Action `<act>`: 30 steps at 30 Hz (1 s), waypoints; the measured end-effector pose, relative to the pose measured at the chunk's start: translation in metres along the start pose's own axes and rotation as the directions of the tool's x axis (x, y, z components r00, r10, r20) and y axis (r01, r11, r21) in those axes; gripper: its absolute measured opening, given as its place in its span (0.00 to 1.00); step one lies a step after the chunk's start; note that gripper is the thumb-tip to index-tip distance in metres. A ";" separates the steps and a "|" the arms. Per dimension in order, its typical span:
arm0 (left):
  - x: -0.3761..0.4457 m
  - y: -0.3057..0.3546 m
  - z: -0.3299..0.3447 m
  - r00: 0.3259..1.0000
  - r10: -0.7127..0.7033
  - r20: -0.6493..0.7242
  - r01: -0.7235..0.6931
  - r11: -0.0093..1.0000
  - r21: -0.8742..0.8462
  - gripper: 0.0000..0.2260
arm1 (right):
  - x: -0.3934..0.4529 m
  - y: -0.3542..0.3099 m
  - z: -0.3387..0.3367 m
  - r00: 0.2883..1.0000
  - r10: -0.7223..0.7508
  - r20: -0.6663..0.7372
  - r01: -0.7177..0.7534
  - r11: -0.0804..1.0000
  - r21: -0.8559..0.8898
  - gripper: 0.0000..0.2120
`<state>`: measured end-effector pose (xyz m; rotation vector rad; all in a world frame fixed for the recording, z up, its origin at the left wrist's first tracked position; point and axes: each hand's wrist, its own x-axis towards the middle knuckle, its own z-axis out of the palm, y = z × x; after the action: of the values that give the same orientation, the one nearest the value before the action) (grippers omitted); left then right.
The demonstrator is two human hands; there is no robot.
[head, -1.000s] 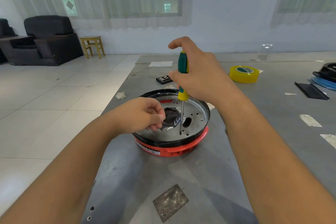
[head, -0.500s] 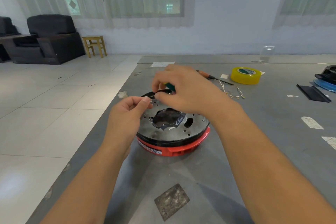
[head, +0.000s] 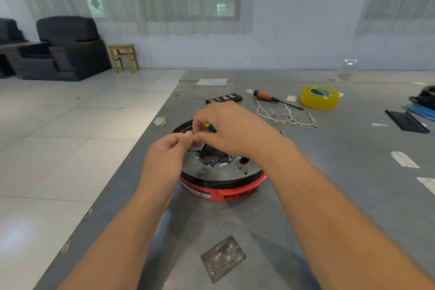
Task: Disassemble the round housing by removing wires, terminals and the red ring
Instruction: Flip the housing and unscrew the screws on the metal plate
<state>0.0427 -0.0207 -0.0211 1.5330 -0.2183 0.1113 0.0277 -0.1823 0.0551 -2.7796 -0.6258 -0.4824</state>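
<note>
The housing (head: 221, 172) sits at the centre of the frame on the grey table (head: 329, 195), its red ring (head: 235, 192) still around the lower edge and a torn dark patch (head: 215, 158) in the middle of its metal plate; above its far left rim the two hands meet. The right hand (head: 235, 134) is curled around a green-and-yellow screwdriver (head: 210, 127) tucked into the palm, while its fingertips come against those of the left hand (head: 169, 155); the left thumb and forefinger pinch something too small to make out, probably a screw or terminal just lifted from the plate. Judging from this, the step is passing the small part across; it is best done low over the housing so a slip lands on the plate, not the floor at left; the part belongs with the wires (head: 286, 117) lying at upper right of the housing, near the tape (head: 319, 97); the tool tip should stay clear of the fingers.
</note>
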 end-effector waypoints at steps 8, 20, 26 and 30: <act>-0.024 -0.028 0.012 0.936 0.349 -0.052 -0.291 0.847 0.445 0.21 | -0.006 0.025 -0.010 0.972 0.200 -0.121 -0.207 0.977 -0.045 0.05; -0.022 -0.039 0.017 0.911 0.410 -0.041 -0.321 0.768 0.554 0.18 | -0.051 0.196 -0.012 0.722 0.685 0.097 -0.662 0.724 -0.193 0.06; -0.019 -0.039 0.016 0.917 0.390 -0.083 -0.286 0.788 0.545 0.22 | -0.049 0.226 -0.007 0.648 0.755 0.097 -0.726 0.651 -0.222 0.05; -0.017 -0.040 0.016 0.923 0.373 -0.092 -0.270 0.799 0.537 0.22 | -0.047 0.237 0.003 0.632 0.766 0.118 -0.730 0.639 -0.243 0.07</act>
<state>0.0336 -0.0375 -0.0637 1.9966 -0.3117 0.6368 0.0957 -0.4061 -0.0053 -2.9234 0.6138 -0.0433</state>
